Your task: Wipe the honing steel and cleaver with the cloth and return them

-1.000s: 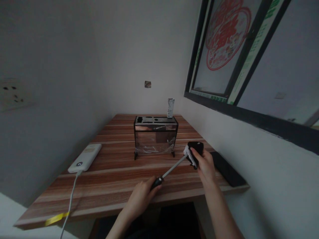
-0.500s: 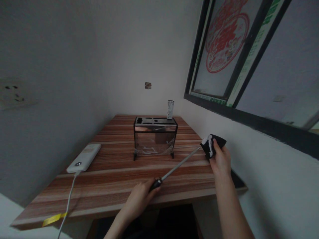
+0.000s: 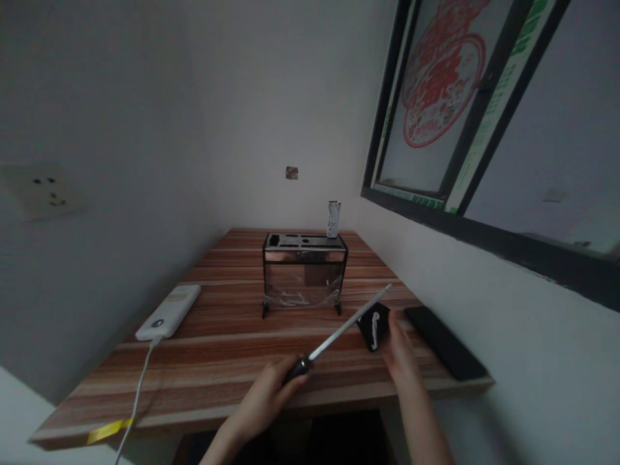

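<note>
My left hand (image 3: 271, 399) is closed around the black handle of a long steel rod (image 3: 349, 323), which slants up and to the right over the wooden table (image 3: 217, 349). Just below the rod's upper part, my right hand (image 3: 401, 352) grips a folded black cloth with a white patch (image 3: 374, 326). The cloth is close to the rod's underside; I cannot tell whether they touch. A clear-sided holder with a slotted black top (image 3: 304, 271) stands behind them near the middle of the table.
A white power bank (image 3: 168, 312) with a cable lies at the table's left. A flat black slab (image 3: 443, 341) rests along the right wall. A small silver pack (image 3: 333, 218) stands at the back. A dark-framed window (image 3: 436, 129) fills the right wall.
My right hand drew the cloth out past the rod's tip, then brought it down and back toward me under the rod. The left hand barely moved.
</note>
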Action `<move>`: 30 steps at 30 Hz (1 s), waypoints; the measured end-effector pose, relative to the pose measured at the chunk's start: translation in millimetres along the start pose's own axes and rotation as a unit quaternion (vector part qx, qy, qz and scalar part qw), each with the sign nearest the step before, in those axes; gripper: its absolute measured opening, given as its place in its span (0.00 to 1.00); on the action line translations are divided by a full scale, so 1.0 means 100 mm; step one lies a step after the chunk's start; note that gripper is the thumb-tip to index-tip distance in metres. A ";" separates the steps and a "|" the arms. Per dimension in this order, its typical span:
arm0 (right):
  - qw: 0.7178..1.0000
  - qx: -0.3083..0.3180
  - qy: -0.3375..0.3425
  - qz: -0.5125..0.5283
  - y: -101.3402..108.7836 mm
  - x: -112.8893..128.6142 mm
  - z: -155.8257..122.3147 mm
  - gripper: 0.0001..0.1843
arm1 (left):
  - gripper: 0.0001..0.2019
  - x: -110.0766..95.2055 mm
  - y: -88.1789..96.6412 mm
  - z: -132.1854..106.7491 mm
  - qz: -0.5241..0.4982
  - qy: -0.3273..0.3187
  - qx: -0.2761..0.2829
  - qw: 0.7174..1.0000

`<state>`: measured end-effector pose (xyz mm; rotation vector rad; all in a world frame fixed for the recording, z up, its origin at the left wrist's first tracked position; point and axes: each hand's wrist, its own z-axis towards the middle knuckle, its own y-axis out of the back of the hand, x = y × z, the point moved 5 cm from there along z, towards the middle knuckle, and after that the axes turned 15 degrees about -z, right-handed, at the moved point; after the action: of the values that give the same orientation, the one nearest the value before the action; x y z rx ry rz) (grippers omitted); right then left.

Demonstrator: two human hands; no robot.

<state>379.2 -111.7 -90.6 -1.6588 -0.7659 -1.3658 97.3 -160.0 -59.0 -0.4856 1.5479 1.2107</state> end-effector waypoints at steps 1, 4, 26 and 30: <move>1.000 0.009 -0.005 0.003 -0.03 -0.02 -0.01 0.25 | 0.16 0.00 0.03 -0.02 -0.005 -0.001 -0.006 1.000; 0.998 0.059 -0.027 0.022 -0.12 -0.02 -0.05 0.25 | 0.18 0.00 0.20 -0.05 -0.004 -0.001 -0.047 0.999; 0.967 0.155 0.034 -0.200 -0.27 0.20 -0.07 0.22 | 0.23 -1.26 2.34 0.23 0.258 -0.166 -0.235 0.922; 0.955 0.191 0.047 -0.224 -0.25 0.17 0.05 0.22 | 0.21 -1.64 2.70 0.35 0.342 -0.174 -0.245 0.890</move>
<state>364.4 -96.4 -68.7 -1.1474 -1.3135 -1.4705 -43.9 -65.7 209.3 -0.0023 1.1079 2.1308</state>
